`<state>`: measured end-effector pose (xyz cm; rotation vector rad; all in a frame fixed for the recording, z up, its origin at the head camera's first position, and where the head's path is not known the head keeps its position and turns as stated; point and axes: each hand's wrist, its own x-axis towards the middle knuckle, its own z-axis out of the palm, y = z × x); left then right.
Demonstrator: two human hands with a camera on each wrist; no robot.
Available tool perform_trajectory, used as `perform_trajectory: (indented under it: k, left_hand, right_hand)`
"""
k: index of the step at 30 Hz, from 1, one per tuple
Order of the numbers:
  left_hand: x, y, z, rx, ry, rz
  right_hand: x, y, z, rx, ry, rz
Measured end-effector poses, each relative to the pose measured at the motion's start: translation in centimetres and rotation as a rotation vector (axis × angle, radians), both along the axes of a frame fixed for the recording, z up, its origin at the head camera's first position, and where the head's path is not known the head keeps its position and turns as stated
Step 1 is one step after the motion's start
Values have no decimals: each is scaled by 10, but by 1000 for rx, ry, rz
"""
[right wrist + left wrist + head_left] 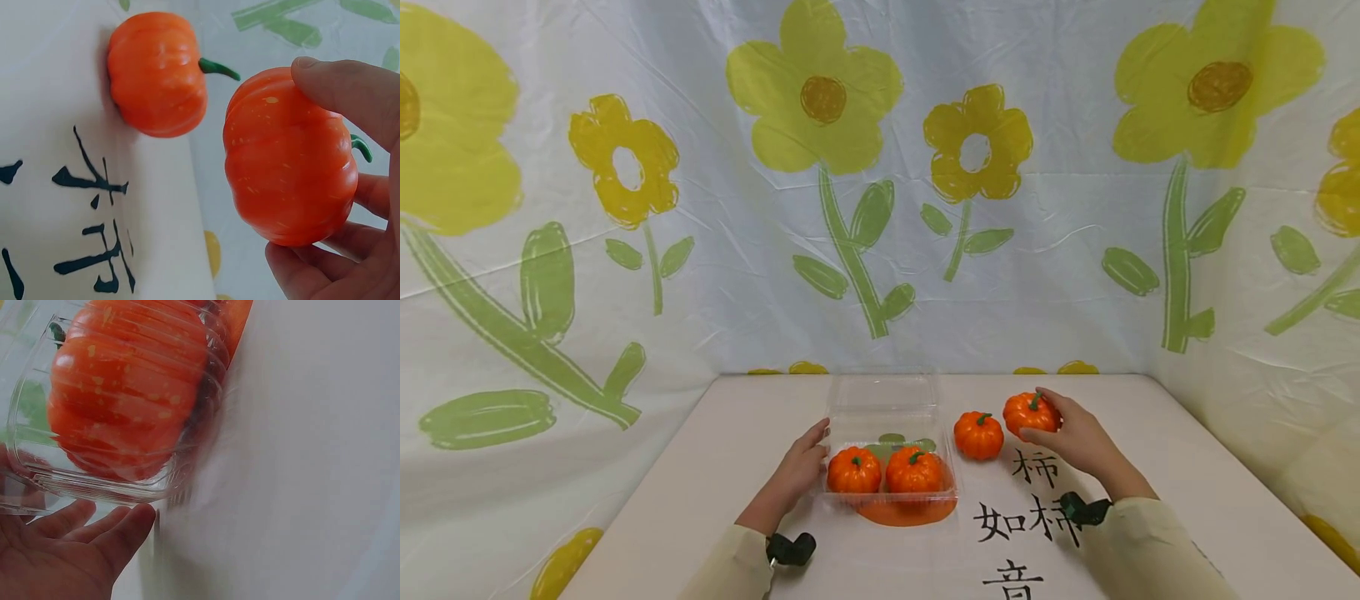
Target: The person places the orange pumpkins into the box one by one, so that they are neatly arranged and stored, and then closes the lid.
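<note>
"What do we see in the right hand (1086,443)?"
"We see an orange pumpkin (290,162). The hand is holding it by its sides."
"And the left hand (797,473)?"
"We see it stretched out, right beside the clear box (891,497)."
"Any more?"
"We count two pumpkins (853,472) side by side in the box, and one loose pumpkin (978,437) on the desk (722,467), between the box and the held one."
</note>
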<state>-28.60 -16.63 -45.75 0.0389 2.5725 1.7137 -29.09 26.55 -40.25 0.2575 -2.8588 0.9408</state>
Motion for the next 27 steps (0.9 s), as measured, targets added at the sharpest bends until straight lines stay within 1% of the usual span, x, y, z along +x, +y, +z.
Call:
perform_trajectory:
  k: [3, 12, 22, 27]
  left_hand:
    - [0, 0, 0, 5, 0, -3]
    - [-3, -2, -3, 12, 7, -11]
    - [-3, -2, -4, 22, 8, -7]
    - [-2, -1, -3, 29, 5, -17]
  right_hand:
    - [1, -3, 3, -6, 17, 11]
    - [1, -16, 8, 4, 43, 34]
    - [2, -33, 16, -8, 61, 75]
    - [1, -43, 19, -22, 68, 105]
